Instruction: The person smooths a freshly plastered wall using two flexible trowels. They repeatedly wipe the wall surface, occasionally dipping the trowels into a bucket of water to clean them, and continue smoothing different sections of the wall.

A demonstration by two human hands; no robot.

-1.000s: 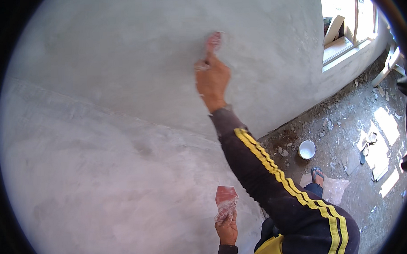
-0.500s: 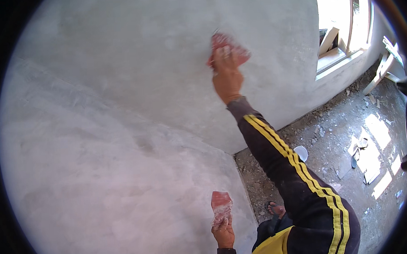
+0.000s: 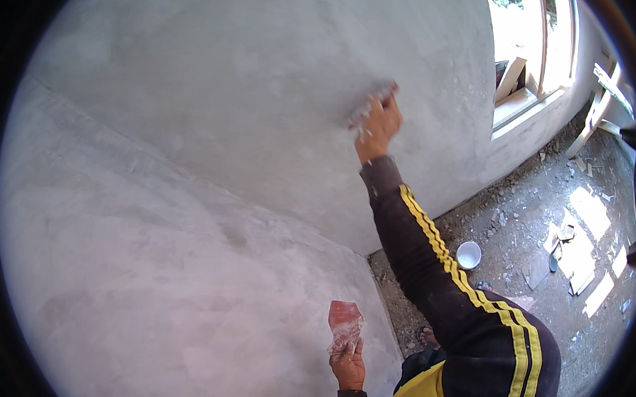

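Raised against the grey plastered wall point(image 3: 258, 95), my right hand point(image 3: 379, 132) grips a red putty spreader point(image 3: 391, 89). The spreader is tilted almost edge-on and smeared with white, its long edge at the wall; the fingers hide part of it. Lower down, my left hand point(image 3: 348, 369) pinches a second red putty spreader point(image 3: 344, 315) by its lower end. White putty coats the part of this one nearest the fingers, and it stands apart from my right hand, in front of the paler adjoining wall point(image 3: 161, 309).
A window point(image 3: 530, 58) opens in the wall at upper right. On the rubble-strewn floor stand a white bucket point(image 3: 468, 255) and, farther right, a wooden stand point(image 3: 595, 119). Broken flat pieces point(image 3: 576, 259) lie in sunlight. My foot point(image 3: 428, 337) is near the wall corner.
My right hand has moved down and slightly right along the wall, turning its spreader from face-on to nearly edge-on. The left hand has barely moved. More of the bucket shows.
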